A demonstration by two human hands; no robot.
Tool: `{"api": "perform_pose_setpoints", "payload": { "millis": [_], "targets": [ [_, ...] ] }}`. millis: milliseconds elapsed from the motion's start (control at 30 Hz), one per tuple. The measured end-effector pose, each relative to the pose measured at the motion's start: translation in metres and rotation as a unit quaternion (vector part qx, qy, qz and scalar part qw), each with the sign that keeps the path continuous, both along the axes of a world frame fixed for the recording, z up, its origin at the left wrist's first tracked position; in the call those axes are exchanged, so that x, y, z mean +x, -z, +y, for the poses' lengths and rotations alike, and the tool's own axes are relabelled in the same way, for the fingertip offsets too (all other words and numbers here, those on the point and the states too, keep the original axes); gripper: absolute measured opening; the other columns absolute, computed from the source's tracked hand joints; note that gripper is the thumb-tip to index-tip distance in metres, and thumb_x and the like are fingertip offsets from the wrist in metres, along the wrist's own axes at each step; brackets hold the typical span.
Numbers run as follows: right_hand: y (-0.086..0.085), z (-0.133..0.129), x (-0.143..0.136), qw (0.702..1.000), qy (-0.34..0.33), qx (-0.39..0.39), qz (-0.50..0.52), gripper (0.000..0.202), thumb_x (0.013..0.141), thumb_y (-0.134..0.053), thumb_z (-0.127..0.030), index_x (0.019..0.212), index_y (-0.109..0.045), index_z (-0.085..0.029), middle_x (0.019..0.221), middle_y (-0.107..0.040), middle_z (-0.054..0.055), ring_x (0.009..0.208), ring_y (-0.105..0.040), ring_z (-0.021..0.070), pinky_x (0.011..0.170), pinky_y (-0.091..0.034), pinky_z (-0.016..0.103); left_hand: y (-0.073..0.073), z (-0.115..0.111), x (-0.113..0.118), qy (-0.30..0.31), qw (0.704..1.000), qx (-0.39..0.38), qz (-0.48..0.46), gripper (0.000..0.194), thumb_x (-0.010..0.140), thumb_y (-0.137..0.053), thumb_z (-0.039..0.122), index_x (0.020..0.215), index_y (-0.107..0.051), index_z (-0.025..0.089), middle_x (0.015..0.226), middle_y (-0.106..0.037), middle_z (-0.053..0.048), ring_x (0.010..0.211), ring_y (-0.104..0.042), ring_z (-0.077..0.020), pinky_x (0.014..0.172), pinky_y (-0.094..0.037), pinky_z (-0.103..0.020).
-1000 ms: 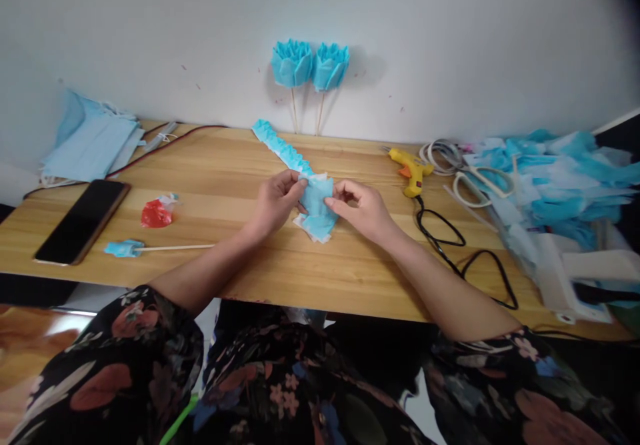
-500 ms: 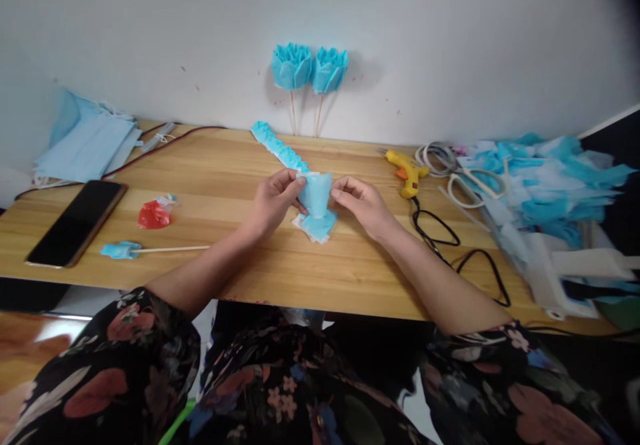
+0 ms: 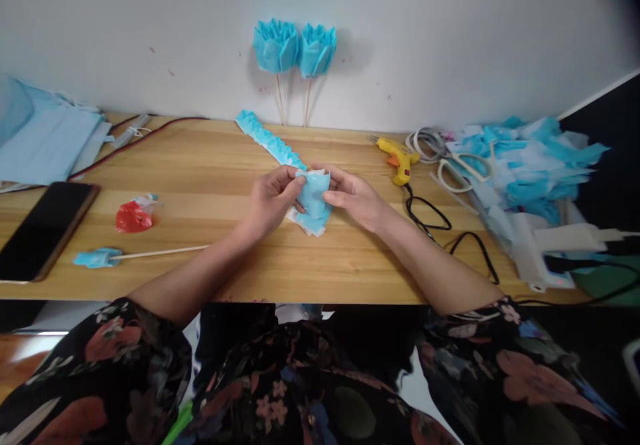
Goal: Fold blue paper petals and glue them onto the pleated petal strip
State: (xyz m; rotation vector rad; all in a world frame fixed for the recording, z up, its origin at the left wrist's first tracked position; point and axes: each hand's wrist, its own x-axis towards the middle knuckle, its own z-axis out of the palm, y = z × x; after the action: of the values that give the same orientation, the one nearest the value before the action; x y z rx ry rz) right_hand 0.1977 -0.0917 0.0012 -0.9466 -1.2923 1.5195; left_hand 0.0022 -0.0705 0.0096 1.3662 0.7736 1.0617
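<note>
A light blue piece of mask fabric (image 3: 314, 190) is held just above the middle of the table. My left hand (image 3: 275, 198) pinches its left edge between thumb and fingers. At the opposite edge, my right hand (image 3: 354, 198) has its thumb in front and its fingers behind the fabric. More blue fabric pieces (image 3: 315, 226) lie partly hidden under it. A row of folded blue petals (image 3: 267, 139) runs from behind my left hand towards the wall. To the left lies a wooden stick (image 3: 160, 253) with a blue fabric bud (image 3: 97, 257) on its end.
Two blue fabric flowers (image 3: 295, 48) on sticks lean against the wall. A yellow glue gun (image 3: 400, 160), scissors (image 3: 465, 170), a power strip (image 3: 537, 258) and a heap of blue scraps (image 3: 535, 165) occupy the right. Masks (image 3: 50, 131), a phone (image 3: 47, 231) and red film (image 3: 134, 215) are left.
My right hand has closed in on the fabric's right edge, its fingers now behind it. The fabric piece sits lower over the pieces beneath. The camera view has shifted slightly.
</note>
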Motion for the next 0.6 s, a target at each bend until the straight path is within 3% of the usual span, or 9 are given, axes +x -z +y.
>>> {"api": "perform_pose_setpoints", "payload": {
  "millis": [200,333,600],
  "targets": [
    [-0.003,-0.002,-0.001,0.999,0.035,0.003,-0.034,0.037,0.073,-0.086,-0.049,0.096,-0.074,-0.023,0.091,-0.074,0.002,0.087,-0.066,0.0176,0.082,-0.054,0.034,0.006,0.004,0.001,-0.010,1.000,-0.002,0.017,0.025,0.089,-0.074,0.037,0.079,-0.063,0.016,0.062,-0.063,0.002,0.050,-0.061,-0.0102,0.050,-0.053,-0.021],
    [0.000,-0.001,0.001,0.995,0.083,0.013,-0.057,0.036,0.071,-0.086,-0.051,0.077,-0.069,-0.021,0.073,-0.065,-0.001,0.069,-0.056,0.0130,0.069,-0.048,0.029,0.002,0.004,0.000,0.019,0.999,-0.028,0.007,0.026,0.086,-0.076,0.038,0.081,-0.064,0.015,0.064,-0.065,0.001,0.052,-0.063,-0.0106,0.052,-0.054,-0.022],
    [0.001,0.000,0.002,0.995,0.095,-0.016,-0.034,0.034,0.068,-0.086,-0.049,0.074,-0.068,-0.021,0.069,-0.061,-0.003,0.065,-0.053,0.0117,0.065,-0.046,0.027,0.005,0.012,-0.004,0.088,0.983,-0.135,-0.093,0.028,0.079,-0.081,0.039,0.081,-0.069,0.014,0.071,-0.068,-0.003,0.061,-0.065,-0.0128,0.061,-0.059,-0.027]
  ]
}}
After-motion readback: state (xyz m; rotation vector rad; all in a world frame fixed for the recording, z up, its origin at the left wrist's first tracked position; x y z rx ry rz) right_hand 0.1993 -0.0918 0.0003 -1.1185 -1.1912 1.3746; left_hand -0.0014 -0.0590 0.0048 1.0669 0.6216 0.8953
